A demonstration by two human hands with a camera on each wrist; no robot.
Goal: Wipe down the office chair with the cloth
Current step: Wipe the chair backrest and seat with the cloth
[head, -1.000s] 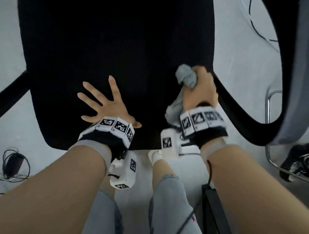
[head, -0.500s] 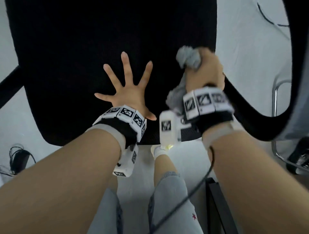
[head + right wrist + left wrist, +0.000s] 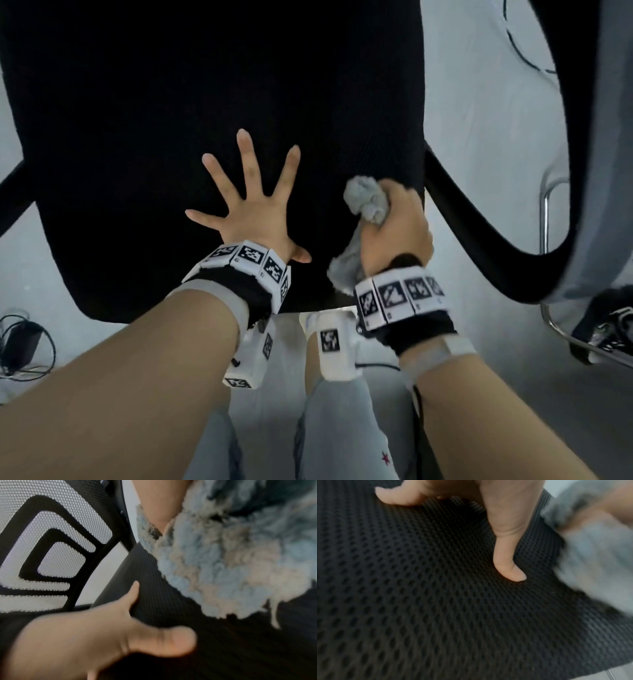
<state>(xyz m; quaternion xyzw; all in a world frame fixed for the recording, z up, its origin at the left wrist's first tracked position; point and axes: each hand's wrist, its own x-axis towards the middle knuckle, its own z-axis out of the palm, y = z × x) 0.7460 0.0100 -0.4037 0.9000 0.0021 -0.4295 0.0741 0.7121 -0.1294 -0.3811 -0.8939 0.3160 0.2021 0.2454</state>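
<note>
The office chair's black mesh seat (image 3: 205, 102) fills the head view. My left hand (image 3: 253, 202) lies flat on the seat with fingers spread wide; in the left wrist view its thumb (image 3: 506, 555) presses the mesh (image 3: 419, 601). My right hand (image 3: 394, 222) grips a bunched grey fluffy cloth (image 3: 368, 202) against the seat's right side, near its front. The cloth (image 3: 223, 561) hangs from that fist over the seat fabric (image 3: 163, 608) in the right wrist view, where my left hand (image 3: 94, 635) shows blurred below. The cloth (image 3: 599, 547) is a blur at the right in the left wrist view.
The black curved armrest (image 3: 479, 233) runs just right of my right hand. A second chair with a chrome frame (image 3: 548, 212) stands at far right. The mesh backrest (image 3: 51, 547) shows in the right wrist view. A cable bundle (image 3: 20, 346) lies on the floor, left. My legs (image 3: 342, 428) are below.
My right hand has drawn the cloth back along the seat's right side toward the front edge. My left hand moved right earlier and now stays spread on the seat.
</note>
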